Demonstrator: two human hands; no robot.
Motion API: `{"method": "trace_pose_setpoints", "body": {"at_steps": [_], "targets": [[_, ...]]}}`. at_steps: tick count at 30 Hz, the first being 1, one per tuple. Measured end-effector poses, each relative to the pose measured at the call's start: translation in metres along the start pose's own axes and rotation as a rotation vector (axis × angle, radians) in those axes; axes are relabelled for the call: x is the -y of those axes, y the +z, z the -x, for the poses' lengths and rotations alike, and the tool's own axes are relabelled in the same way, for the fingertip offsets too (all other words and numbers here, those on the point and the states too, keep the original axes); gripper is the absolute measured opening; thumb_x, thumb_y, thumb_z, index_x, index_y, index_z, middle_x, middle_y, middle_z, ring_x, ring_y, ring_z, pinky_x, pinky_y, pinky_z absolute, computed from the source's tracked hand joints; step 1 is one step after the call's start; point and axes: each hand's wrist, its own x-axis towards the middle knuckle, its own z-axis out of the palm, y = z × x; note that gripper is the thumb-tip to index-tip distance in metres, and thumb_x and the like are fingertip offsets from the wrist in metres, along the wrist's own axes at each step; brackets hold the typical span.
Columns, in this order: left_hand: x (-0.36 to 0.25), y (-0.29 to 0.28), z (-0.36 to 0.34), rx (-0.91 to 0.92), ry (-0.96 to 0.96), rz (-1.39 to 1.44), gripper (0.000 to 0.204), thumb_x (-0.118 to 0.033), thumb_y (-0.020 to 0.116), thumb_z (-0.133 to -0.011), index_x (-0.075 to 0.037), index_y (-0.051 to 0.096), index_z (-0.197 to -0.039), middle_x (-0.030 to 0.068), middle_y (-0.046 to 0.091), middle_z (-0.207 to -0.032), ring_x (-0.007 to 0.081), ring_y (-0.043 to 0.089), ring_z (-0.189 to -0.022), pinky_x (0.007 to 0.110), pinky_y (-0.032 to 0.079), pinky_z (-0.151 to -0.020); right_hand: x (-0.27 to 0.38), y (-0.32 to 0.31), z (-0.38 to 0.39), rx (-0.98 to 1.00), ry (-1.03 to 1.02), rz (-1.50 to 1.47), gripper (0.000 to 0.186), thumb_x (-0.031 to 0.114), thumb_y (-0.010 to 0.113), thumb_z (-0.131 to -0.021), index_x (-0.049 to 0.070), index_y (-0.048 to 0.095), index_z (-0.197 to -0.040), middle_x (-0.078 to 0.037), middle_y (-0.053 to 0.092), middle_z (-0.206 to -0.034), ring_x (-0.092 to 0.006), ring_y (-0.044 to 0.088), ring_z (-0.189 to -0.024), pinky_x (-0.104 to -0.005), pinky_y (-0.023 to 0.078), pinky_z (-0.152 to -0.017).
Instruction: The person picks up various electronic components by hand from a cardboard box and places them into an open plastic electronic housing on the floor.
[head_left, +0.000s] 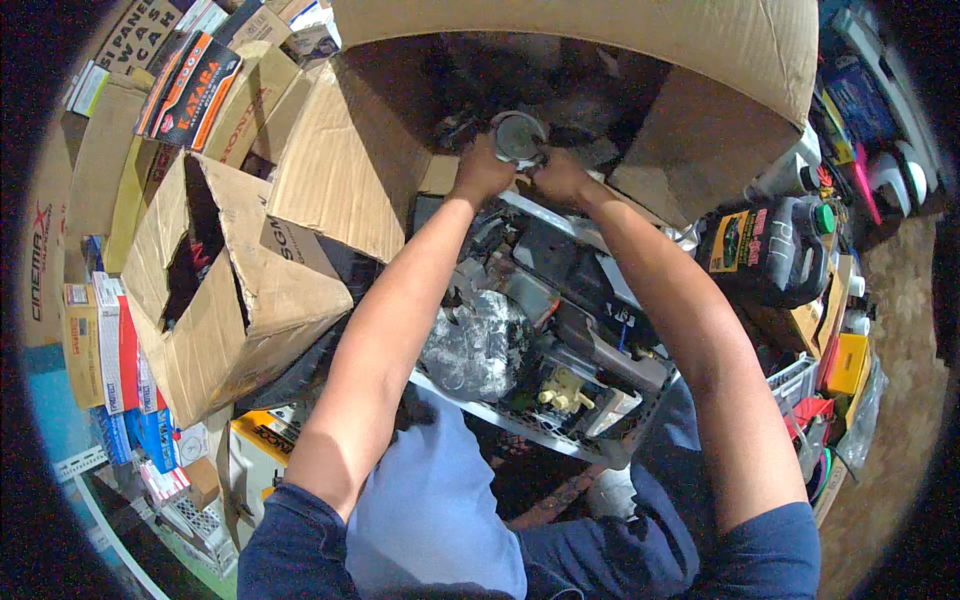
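Observation:
Both my hands are stretched forward to the opening of a large cardboard box [345,150]. My left hand [485,172] is closed on the left side of a round, silvery metal part [519,138] with a raised rim and a greyish face. My right hand [560,177] is closed at the part's lower right side. Its fingertips are partly hidden. Dark, jumbled shapes fill the shadowed inside of the box behind the part. Below my hands sits a crate [505,412] of loose parts, among them a scuffed black-and-white rounded piece [478,345] and a cream plastic fitting [565,390].
A smaller open cardboard box [290,300] stands to the left, by stacked cartons [195,95]. On the right are a black jug [770,250] with a green cap, a yellow box [848,362] and a grey plastic basket [793,380]. My knees flank the crate's near edge.

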Motion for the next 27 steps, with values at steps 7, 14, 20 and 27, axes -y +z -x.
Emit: {"method": "trace_pose_setpoints", "body": {"at_steps": [7, 14, 20, 27], "targets": [[0.001, 0.003, 0.022, -0.296, 0.162, -0.018, 0.057, -0.022, 0.078, -0.083, 0.009, 0.056, -0.125, 0.0321, 0.064, -0.117, 0.0498, 0.06, -0.111, 0.053, 0.049, -0.096, 0.001, -0.007, 0.031, -0.07, 0.026, -0.018, 0.049, 0.015, 0.078, -0.082, 0.001, 0.064, -0.127, -0.025, 0.07, -0.117, -0.0358, 0.066, -0.112, -0.0414, 0.05, -0.098], [-0.024, -0.041, 0.081, -0.177, 0.275, 0.228, 0.048, -0.029, 0.081, -0.083, -0.008, 0.065, -0.124, 0.0203, 0.061, -0.125, 0.0361, 0.058, -0.12, 0.044, 0.047, -0.103, 0.033, -0.039, 0.089, -0.128, -0.223, -0.074, 0.037, 0.014, 0.075, -0.089, 0.0, 0.064, -0.121, -0.019, 0.069, -0.116, -0.0319, 0.064, -0.113, -0.0416, 0.05, -0.096], [-0.052, -0.101, 0.17, -0.196, 0.529, 0.248, 0.064, -0.025, 0.083, -0.079, -0.007, 0.058, -0.135, 0.0156, 0.058, -0.136, 0.0325, 0.054, -0.129, 0.043, 0.041, -0.111, 0.074, -0.087, 0.159, 0.01, -0.38, -0.169, 0.031, 0.023, 0.07, -0.095, 0.001, 0.063, -0.115, -0.018, 0.068, -0.114, -0.0315, 0.064, -0.11, -0.0412, 0.049, -0.096], [-0.036, -0.109, 0.224, 0.03, 0.421, 0.336, 0.084, -0.019, 0.089, -0.068, -0.006, 0.052, -0.142, 0.0153, 0.057, -0.141, 0.0324, 0.05, -0.135, 0.043, 0.037, -0.115, 0.091, -0.074, 0.219, 0.48, 0.047, -0.5, 0.036, 0.031, 0.054, -0.106, 0.001, 0.053, -0.125, -0.014, 0.064, -0.11, -0.0215, 0.06, -0.105, -0.0393, 0.049, -0.095]]}}
